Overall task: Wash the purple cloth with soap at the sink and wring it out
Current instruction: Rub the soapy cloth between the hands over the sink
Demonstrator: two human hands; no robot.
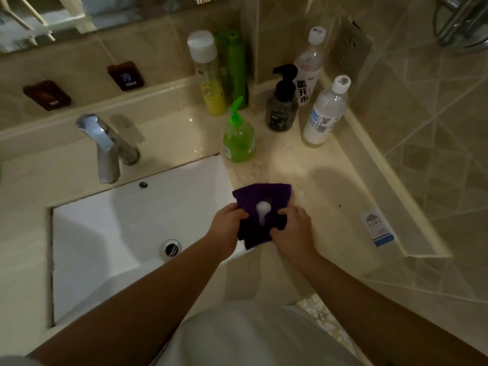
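Head view: one wide-angle look down at a dim bathroom sink.
Hidden or unclear: the purple cloth's (260, 204) near edges are covered by both hands; its lower part is too dark to read; the small packet (377, 228) right of the sink has print too small to make out.
Purple cloth: held at the sink's (111, 220) right rim, partly over the basin and partly over the counter (311, 175); a blob of white foam (262, 209) sits on its middle.
Cloth axis: long axis runs away from the person, far edge towards the green pump soap bottle (238, 138).
Left hand (227, 225): fingers curled, pinching the cloth's left edge.
Right hand (294, 228): fingers curled, pinching the cloth's right edge.
Faucet (105, 146): behind the sink, no water seen.
Black pump bottle (282, 101): beyond the sink's right corner.
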